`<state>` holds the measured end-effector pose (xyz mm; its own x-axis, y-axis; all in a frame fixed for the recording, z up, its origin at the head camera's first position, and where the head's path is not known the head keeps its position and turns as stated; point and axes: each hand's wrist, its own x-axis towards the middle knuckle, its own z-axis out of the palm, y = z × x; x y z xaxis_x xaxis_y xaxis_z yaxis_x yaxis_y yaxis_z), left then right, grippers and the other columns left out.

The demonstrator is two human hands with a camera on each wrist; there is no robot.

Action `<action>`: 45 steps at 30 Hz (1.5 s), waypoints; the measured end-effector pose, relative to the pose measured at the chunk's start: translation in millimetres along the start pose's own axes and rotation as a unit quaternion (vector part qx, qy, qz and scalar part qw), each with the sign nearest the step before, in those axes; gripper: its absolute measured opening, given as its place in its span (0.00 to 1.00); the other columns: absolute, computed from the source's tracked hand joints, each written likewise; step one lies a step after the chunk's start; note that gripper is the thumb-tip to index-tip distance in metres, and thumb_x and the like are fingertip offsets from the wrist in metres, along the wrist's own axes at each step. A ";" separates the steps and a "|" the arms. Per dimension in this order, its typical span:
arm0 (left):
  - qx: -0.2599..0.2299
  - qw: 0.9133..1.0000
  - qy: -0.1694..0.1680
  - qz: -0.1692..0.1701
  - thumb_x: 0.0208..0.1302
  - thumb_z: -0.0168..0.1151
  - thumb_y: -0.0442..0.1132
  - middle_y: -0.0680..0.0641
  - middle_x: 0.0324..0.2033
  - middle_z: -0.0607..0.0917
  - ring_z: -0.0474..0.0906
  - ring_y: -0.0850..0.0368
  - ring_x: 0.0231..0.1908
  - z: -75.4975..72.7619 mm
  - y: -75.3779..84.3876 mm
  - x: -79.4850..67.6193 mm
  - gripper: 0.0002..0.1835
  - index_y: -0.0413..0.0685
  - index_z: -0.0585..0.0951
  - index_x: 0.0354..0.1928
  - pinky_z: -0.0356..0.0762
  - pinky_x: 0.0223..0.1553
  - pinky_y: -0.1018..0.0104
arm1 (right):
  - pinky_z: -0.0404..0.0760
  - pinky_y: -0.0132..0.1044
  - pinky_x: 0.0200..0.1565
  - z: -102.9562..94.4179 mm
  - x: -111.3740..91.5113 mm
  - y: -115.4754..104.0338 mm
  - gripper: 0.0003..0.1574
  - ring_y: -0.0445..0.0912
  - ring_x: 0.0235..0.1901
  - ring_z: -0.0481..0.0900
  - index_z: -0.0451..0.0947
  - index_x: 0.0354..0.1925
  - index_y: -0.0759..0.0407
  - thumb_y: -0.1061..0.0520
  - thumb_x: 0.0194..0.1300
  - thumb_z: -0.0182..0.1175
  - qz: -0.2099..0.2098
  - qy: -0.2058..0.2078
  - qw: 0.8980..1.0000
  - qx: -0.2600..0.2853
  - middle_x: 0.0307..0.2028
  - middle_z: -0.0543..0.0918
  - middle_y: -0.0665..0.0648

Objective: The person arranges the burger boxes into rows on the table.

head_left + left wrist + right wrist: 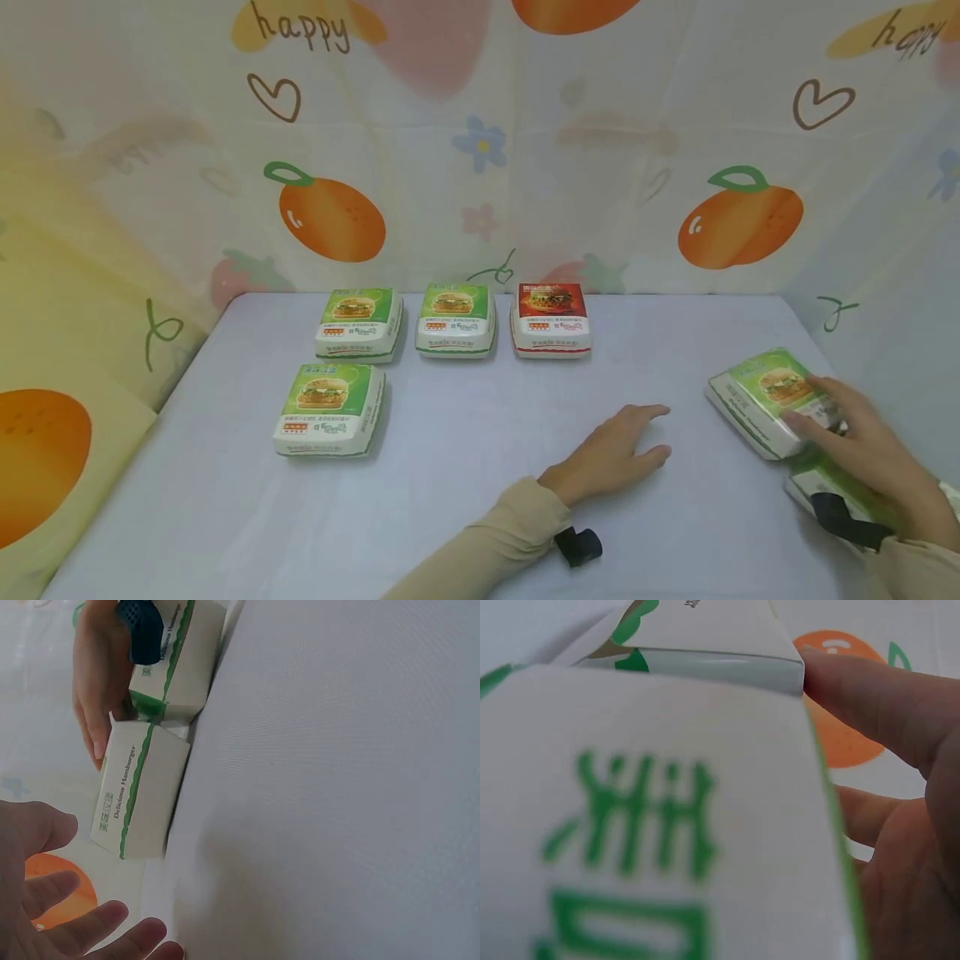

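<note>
My right hand (862,437) holds a green-and-white hamburger box (772,400) at the right of the table, its thumb and fingers over the near right part of the lid. Under that wrist sits a second green box (813,483), partly hidden by the hand and a black strap; its printed side fills much of the right wrist view. My left hand (615,450) reaches over the middle of the table, fingers spread and nothing in them. In the left wrist view, the left hand's fingers (105,922) are apart from the held hamburger box (142,787).
Along the back edge stand two green hamburger boxes (360,325) (456,321) and a red one (551,321). Another green box (330,410) lies in front of the leftmost. A white cloth covers the table (480,425); a printed curtain (525,167) hangs behind it.
</note>
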<state>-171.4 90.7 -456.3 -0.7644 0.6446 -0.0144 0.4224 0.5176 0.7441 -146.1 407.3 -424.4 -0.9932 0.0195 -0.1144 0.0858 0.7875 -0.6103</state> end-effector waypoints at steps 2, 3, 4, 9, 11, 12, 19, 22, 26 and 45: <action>0.000 1.000 0.001 -0.001 0.73 0.53 0.51 0.55 0.69 0.71 0.67 0.65 0.69 0.1 0.1 0.5 0.28 0.59 0.65 0.73 0.69 0.66 0.69 | 0.45 0.82 0.59 2.1 0.9 -4.2 0.50 0.83 0.68 0.38 0.39 0.73 0.78 0.47 0.76 0.52 -0.014 -0.005 1.000 -0.005 0.70 0.38 0.87; 0.000 1.000 0.001 -0.002 0.73 0.53 0.51 0.55 0.69 0.71 0.67 0.65 0.68 0.1 0.1 0.5 0.28 0.59 0.65 0.73 0.69 0.66 0.69 | 0.46 0.82 0.59 2.5 1.6 -7.0 0.50 0.83 0.68 0.38 0.39 0.74 0.77 0.47 0.76 0.51 -0.013 -0.011 1.000 -0.006 0.70 0.38 0.86; 0.001 1.000 0.002 -0.002 0.73 0.53 0.51 0.55 0.69 0.71 0.67 0.65 0.68 0.0 0.0 0.5 0.28 0.59 0.65 0.73 0.69 0.66 0.69 | 0.47 0.82 0.58 3.0 2.2 -9.6 0.50 0.83 0.68 0.38 0.39 0.74 0.77 0.46 0.75 0.51 -0.011 -0.018 1.000 -0.007 0.71 0.37 0.86; -0.003 1.000 0.002 -0.010 0.73 0.53 0.51 0.56 0.69 0.71 0.67 0.65 0.68 -0.9 -0.7 0.2 0.28 0.60 0.65 0.73 0.70 0.66 0.68 | 0.48 0.82 0.58 6.0 5.8 -20.6 0.54 0.82 0.69 0.35 0.36 0.76 0.71 0.42 0.75 0.52 0.008 -0.051 0.999 0.000 0.72 0.33 0.83; -0.005 1.000 0.002 -0.014 0.73 0.53 0.51 0.56 0.69 0.71 0.67 0.65 0.68 -0.9 -0.7 0.8 0.28 0.60 0.65 0.73 0.70 0.66 0.68 | 0.47 0.82 0.58 7.8 7.3 -22.6 0.55 0.81 0.69 0.35 0.36 0.76 0.70 0.40 0.74 0.52 0.014 -0.056 0.998 0.001 0.73 0.33 0.82; -0.007 1.000 0.002 -0.016 0.73 0.53 0.51 0.56 0.69 0.71 0.67 0.65 0.68 -0.9 -0.3 1.0 0.28 0.60 0.65 0.73 0.70 0.66 0.68 | 0.47 0.82 0.58 8.3 8.2 -23.2 0.56 0.81 0.70 0.35 0.35 0.77 0.69 0.39 0.73 0.52 0.018 -0.059 0.998 0.002 0.73 0.34 0.82; -0.013 1.000 -0.005 -0.022 0.74 0.53 0.51 0.56 0.70 0.71 0.66 0.64 0.70 2.1 3.8 6.3 0.29 0.59 0.63 0.74 0.67 0.68 0.69 | 0.52 0.80 0.58 8.4 10.9 -25.9 0.56 0.82 0.68 0.43 0.39 0.76 0.70 0.39 0.72 0.54 0.011 -0.057 0.998 -0.025 0.71 0.43 0.84; -0.010 1.000 -0.008 -0.022 0.74 0.52 0.52 0.55 0.70 0.70 0.65 0.64 0.70 3.6 6.0 8.6 0.30 0.57 0.62 0.75 0.66 0.68 0.70 | 0.54 0.79 0.58 8.8 11.7 -28.8 0.55 0.81 0.67 0.45 0.42 0.76 0.71 0.40 0.71 0.56 0.000 -0.057 0.998 -0.033 0.71 0.46 0.85; -0.010 1.000 -0.010 -0.024 0.73 0.52 0.52 0.55 0.71 0.69 0.64 0.64 0.71 5.0 8.0 10.2 0.31 0.56 0.62 0.75 0.66 0.68 0.70 | 0.56 0.79 0.57 8.9 12.3 -33.4 0.55 0.81 0.66 0.48 0.44 0.75 0.72 0.40 0.70 0.57 -0.003 -0.062 0.997 -0.044 0.70 0.48 0.85; -0.029 0.998 -0.006 -0.054 0.72 0.53 0.54 0.52 0.75 0.62 0.60 0.60 0.73 8.8 12.6 12.2 0.37 0.50 0.55 0.77 0.64 0.71 0.68 | 0.62 0.77 0.55 18.7 16.8 -49.7 0.59 0.77 0.63 0.56 0.47 0.74 0.74 0.37 0.67 0.60 -0.016 -0.060 0.995 -0.076 0.67 0.51 0.84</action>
<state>-171.1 110.1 -453.0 -0.7983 0.5932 -0.1045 0.3079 0.5510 0.7757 -165.6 357.0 -410.6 -0.9780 -0.0740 -0.1952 0.0320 0.8708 -0.4905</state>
